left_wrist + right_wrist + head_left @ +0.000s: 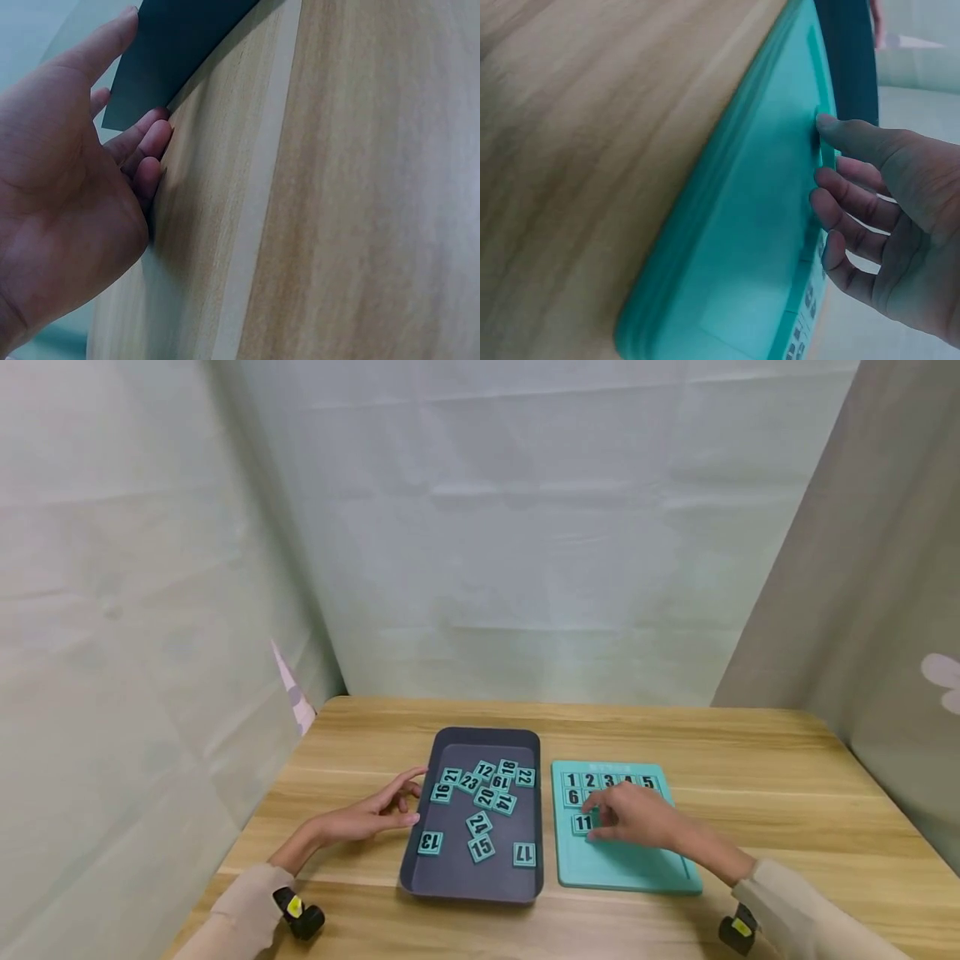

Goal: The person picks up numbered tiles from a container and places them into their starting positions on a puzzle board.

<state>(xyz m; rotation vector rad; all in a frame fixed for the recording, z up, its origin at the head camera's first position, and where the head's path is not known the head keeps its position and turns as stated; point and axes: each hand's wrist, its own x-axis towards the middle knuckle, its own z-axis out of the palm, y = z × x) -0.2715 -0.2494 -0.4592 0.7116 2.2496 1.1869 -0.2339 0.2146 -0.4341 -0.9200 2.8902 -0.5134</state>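
Note:
My right hand (633,814) is over the turquoise board (622,870), thumb and index finger pinching the tile numbered 11 (581,824) by its edges. That tile lies at the left, under the rows of tiles 1 to 5 and 6 onward; the hand covers much of the second row. In the right wrist view the thumb (847,137) meets the tile's edge. Beside the dark tray (480,893), my left hand (367,814) touches the left rim with thumb and fingertips, fingers loosely extended. Loose number tiles lie in the tray, among them 24 (478,823), 15 (482,847) and 17 (524,854).
The tray and board stand side by side on a wooden table (780,793), a narrow gap between them. Pale cloth curtains (570,543) hang behind and along both sides. Each wrist wears a small black camera (303,920).

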